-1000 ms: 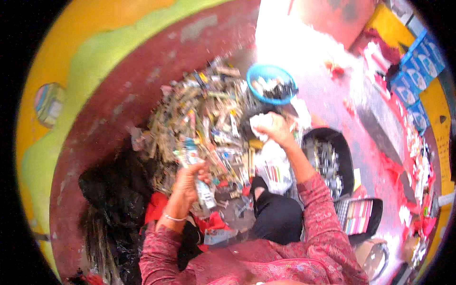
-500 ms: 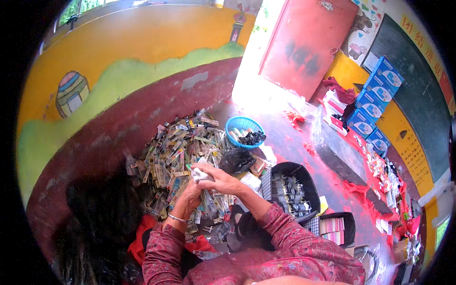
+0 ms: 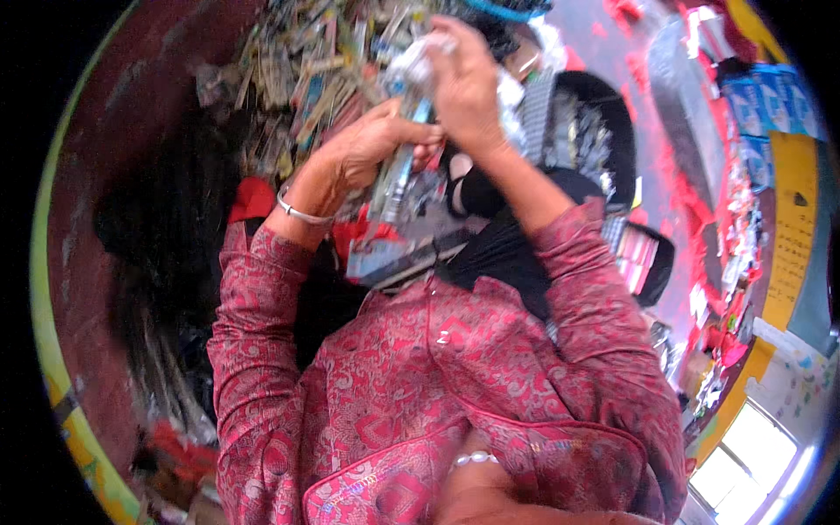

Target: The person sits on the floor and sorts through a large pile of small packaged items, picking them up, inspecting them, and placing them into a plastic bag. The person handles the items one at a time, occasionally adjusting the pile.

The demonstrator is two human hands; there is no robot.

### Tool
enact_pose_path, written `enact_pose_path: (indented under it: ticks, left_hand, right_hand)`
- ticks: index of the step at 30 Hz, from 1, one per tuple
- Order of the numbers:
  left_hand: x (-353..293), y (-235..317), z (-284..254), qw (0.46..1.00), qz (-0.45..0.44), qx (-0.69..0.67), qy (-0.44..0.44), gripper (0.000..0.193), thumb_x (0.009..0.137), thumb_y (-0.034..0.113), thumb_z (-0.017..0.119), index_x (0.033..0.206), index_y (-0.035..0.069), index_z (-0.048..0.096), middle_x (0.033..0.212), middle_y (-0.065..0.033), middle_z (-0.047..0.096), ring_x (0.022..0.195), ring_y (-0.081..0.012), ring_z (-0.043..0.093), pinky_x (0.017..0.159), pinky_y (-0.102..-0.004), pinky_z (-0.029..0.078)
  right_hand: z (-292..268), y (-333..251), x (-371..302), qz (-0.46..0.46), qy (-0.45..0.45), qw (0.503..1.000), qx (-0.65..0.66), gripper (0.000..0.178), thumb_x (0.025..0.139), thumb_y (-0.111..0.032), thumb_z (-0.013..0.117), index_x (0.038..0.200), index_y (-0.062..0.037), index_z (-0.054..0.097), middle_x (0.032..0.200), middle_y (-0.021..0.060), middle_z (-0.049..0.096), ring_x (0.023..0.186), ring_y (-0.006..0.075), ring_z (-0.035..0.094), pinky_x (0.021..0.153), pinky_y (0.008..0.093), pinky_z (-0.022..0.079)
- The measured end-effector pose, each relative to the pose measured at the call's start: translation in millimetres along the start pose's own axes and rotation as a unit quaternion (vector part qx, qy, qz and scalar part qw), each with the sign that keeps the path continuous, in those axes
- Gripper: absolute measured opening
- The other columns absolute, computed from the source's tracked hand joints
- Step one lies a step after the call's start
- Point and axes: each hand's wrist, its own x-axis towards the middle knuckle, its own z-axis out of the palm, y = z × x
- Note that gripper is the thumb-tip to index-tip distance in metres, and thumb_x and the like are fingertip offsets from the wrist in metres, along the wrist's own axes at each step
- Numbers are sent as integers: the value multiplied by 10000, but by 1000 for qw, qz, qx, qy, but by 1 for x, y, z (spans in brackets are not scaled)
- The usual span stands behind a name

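Observation:
My left hand (image 3: 372,147) is closed, thumb over fingers, around a slim clear packet (image 3: 398,185) with blue and white parts. It slants down below the fist, and its exact kind is blurred. Just right of it and higher, my right hand (image 3: 470,92) has its fingers bent over a crumpled whitish, see-through plastic piece (image 3: 415,65), smeared by motion. Both hands are over the near side of a large heap of small slim packets (image 3: 311,83). Below the left hand lies a flat pale-blue piece (image 3: 376,260) beside red cloth or plastic.
To the right stand a black-lined box (image 3: 623,144) of small clear-and-dark items and a smaller black box (image 3: 662,262) with pink-edged stacks. A blue basket (image 3: 516,13) shows at the top edge. Black plastic bags (image 3: 166,210) lie at left; blue cartons (image 3: 761,101) are far right.
The view has tilted down toward my lap. My hands were together around a small white thing; now they are slightly apart, with a slim packet showing in the left.

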Motion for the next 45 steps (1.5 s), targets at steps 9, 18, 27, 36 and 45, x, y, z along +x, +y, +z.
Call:
enact_pose_path:
  ticks: [9, 18, 27, 36, 45]
  left_hand:
    - [2, -24, -12, 969, 12, -245, -34, 461, 710, 41, 584, 1124, -53, 406, 754, -72, 534, 543, -84, 425, 515, -218, 371]
    - [1, -21, -4, 998, -51, 32, 19, 227, 680, 13, 555, 903, -7, 513, 739, -75, 554, 519, -81, 434, 475, -217, 371]
    - [-8, -19, -23, 985, 50, -165, 14, 417, 664, 48, 545, 1056, -36, 429, 736, -70, 485, 463, -48, 360, 443, -193, 344]
    - [-8, -36, -16, 945, 5, -274, -178, 373, 607, 175, 580, 887, -49, 477, 691, -162, 510, 475, -150, 461, 543, -305, 484]
    - [-4, -49, -9, 908, 11, -320, -269, 393, 624, 233, 577, 879, -51, 481, 715, -202, 499, 476, -182, 466, 525, -330, 475]
  right_hand:
    - [-48, 45, 38, 343, 23, 848, 403, 279, 845, -151, 340, 727, -13, 552, 591, 66, 528, 486, 146, 504, 403, 259, 410]
    - [-14, 3, -1, -154, -162, 959, -172, 198, 758, -223, 557, 844, -45, 561, 788, 82, 562, 659, 177, 572, 533, 256, 445]
    - [-34, 49, 16, 338, -118, 849, 388, 204, 777, -216, 573, 834, -20, 575, 793, 75, 589, 650, 154, 574, 543, 257, 466]
    - [-5, 12, -2, 450, -389, 683, 423, 287, 729, -276, 630, 828, -10, 592, 730, 77, 600, 592, 122, 559, 554, 223, 464]
    - [3, 11, -12, 487, -318, 567, 584, 151, 687, -72, 583, 800, 25, 554, 706, 110, 582, 597, 172, 575, 487, 270, 505]
